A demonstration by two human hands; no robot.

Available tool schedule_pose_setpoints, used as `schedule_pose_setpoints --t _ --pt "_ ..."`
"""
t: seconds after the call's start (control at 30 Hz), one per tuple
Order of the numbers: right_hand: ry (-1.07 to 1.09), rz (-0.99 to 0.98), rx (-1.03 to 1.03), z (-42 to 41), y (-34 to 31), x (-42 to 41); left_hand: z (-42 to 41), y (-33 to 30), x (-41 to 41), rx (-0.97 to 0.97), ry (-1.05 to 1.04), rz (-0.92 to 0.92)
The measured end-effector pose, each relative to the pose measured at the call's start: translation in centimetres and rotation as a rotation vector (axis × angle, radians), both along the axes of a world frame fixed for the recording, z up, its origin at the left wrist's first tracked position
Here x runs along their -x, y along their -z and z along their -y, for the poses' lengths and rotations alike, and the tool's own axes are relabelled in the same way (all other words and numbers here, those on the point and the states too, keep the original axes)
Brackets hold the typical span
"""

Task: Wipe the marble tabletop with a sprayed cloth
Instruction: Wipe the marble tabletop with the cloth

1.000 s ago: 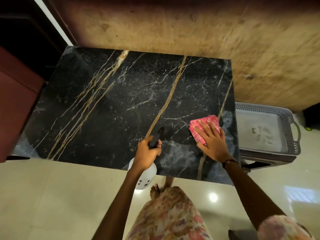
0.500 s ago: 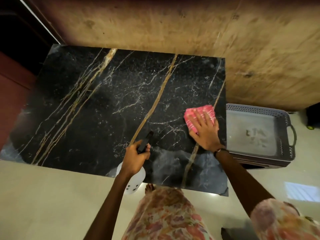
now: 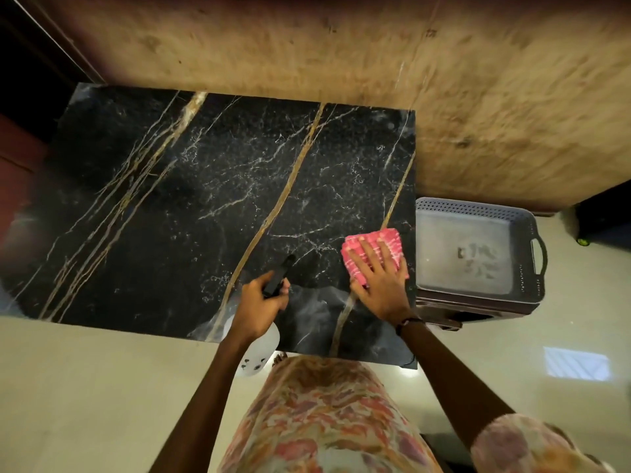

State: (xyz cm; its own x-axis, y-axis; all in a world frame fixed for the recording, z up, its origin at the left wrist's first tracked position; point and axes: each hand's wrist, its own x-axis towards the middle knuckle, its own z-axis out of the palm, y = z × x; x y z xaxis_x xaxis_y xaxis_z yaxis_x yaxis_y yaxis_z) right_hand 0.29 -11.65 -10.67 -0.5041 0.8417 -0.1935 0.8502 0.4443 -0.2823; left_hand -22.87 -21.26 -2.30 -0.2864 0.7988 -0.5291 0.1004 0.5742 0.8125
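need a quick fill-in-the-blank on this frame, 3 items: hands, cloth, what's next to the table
1. The right hand presses flat on a ____ cloth.
2. The left hand grips a spray ____.
3. The cloth lies near the tabletop's ____ edge.
4. Beside that edge sits a grey ____ with handles.

Missing words: pink; bottle; right; basket

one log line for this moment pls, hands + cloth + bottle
left hand: grips spray bottle | right hand: flat, pressing pink cloth | cloth: marble tabletop, near right edge | phase: wiping
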Motion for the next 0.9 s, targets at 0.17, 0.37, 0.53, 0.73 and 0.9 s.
schedule_pose_setpoints --t 0.17,0.37,0.53,0.73,0.9 --pt "-0.331 -0.016 -0.020 8.6 0.9 -1.4 1.3 0.1 -1.2 -0.017 -0.004 0.030" --pt "-0.254 0.057 -0.039 8.7 0.5 -8.8 2.4 -0.4 -2.2 -0.011 -0.031 0.100" --pt "0.042 0.049 0.004 3.9 -0.4 -4.6 3.5 -0.8 -2.1 -0.013 -0.007 0.112" --pt "-0.254 -0.032 0.035 7.4 0.2 1.4 4.8 -0.9 -1.8 -0.008 0.004 0.043" --pt "-0.579 -0.003 -0.060 10.4 1.1 -2.3 5.5 -0.8 -1.4 0.000 -0.013 -0.007"
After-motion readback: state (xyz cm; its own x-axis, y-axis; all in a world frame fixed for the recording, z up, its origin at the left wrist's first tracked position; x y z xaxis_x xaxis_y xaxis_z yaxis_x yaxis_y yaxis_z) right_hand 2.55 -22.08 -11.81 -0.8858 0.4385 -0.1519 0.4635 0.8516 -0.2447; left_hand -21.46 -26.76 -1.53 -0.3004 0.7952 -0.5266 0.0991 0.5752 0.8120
